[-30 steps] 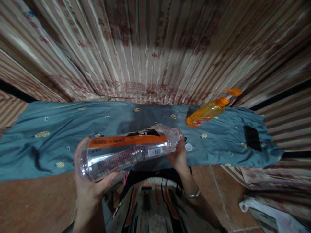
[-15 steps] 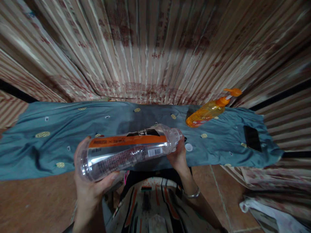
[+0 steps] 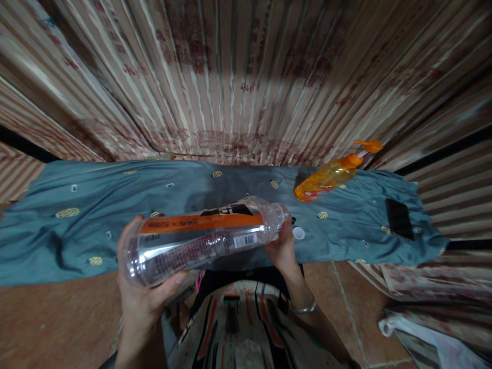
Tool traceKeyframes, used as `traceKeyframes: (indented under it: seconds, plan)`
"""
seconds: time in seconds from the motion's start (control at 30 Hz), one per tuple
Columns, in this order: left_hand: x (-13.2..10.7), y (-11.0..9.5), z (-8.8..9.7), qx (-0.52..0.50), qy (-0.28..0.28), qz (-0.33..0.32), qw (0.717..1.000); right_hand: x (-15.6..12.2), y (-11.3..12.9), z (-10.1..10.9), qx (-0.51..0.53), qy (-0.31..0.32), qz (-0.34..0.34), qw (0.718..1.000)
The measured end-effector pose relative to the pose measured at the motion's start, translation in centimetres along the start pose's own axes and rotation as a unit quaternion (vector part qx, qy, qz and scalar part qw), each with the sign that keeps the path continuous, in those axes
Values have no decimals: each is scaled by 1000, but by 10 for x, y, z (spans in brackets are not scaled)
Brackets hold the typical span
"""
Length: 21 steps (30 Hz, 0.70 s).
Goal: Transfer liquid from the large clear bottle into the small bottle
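Note:
A large clear plastic bottle with an orange, black and silver label lies sideways in the air above the near edge of the cloth, held in both hands. My left hand is wrapped round its base end, thumb along the underside. At the other end, my right hand grips the uncapped-looking neck; the mouth is partly hidden by the fingers. A small white cap rests on the cloth just right of my right hand. Beside it, a small dark object shows only in part.
A teal cloth with pineapple prints covers the long narrow table. An orange pump bottle stands at the back right. A black phone lies near the right end. Striped curtains hang close behind and at both sides.

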<state>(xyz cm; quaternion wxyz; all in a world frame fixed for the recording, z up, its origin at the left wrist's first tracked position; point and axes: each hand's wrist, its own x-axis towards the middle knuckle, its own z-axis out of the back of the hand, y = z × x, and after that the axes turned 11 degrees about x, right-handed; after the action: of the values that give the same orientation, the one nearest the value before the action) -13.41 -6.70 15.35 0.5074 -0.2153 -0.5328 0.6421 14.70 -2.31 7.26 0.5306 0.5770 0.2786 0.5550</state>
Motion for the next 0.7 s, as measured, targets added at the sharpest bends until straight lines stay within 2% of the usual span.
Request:
traceKeyframes:
  seconds: [0.13, 0.4, 0.6, 0.7]
  plan:
    - [0, -2, 0, -1, -1, -9, 1000, 2, 5, 1, -5, 4, 11, 1000]
    - [0, -4, -2, -30, 15, -17, 999, 2, 6, 0, 1, 0, -14, 1000]
    - [3, 5, 2, -6, 7, -23, 1000, 4, 5, 0, 3, -1, -9, 1000]
    - [4, 7, 2, 27, 13, -52, 998, 2, 1, 0, -2, 1, -7, 1000]
